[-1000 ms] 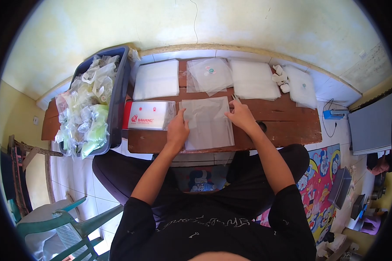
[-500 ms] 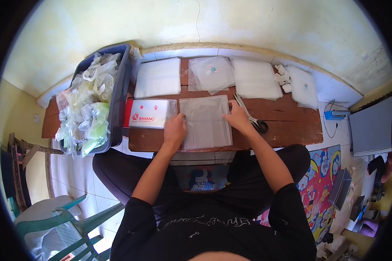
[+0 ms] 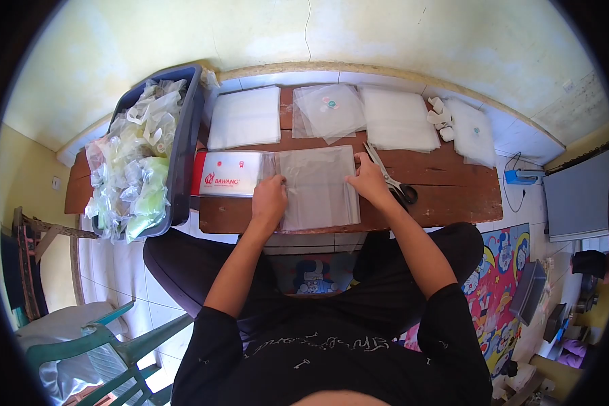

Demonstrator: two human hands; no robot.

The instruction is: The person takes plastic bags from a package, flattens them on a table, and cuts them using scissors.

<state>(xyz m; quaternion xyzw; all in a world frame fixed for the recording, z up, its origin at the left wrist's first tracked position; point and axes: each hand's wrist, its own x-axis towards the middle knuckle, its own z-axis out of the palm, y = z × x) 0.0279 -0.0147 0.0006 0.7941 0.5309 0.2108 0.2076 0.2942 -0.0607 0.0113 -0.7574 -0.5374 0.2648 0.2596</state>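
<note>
A stack of clear plastic sheets [image 3: 318, 189] lies on the wooden table [image 3: 446, 196] before me. My left hand [image 3: 270, 200] grips its left edge, fingers closed. At the right edge, my right hand [image 3: 369, 179] pinches the sheets between thumb and fingers. Scissors [image 3: 391, 177] with black handles lie just right of that hand, partly behind it. Left of the sheets is a red and white pack [image 3: 230, 174] marked BAWANG, its right end near my left hand.
A dark bin [image 3: 188, 135] full of plastic bags stands at the left. Along the back lie stacks of clear plastic [image 3: 245, 118], [image 3: 398, 120] and a loose white bundle [image 3: 440, 114]. A green chair [image 3: 101, 345] stands at lower left.
Both hands have stayed at the sheets' sides, with the left shifting slightly left. The sheets look more evenly lined up. More of the scissors shows beside my right hand than a second ago.
</note>
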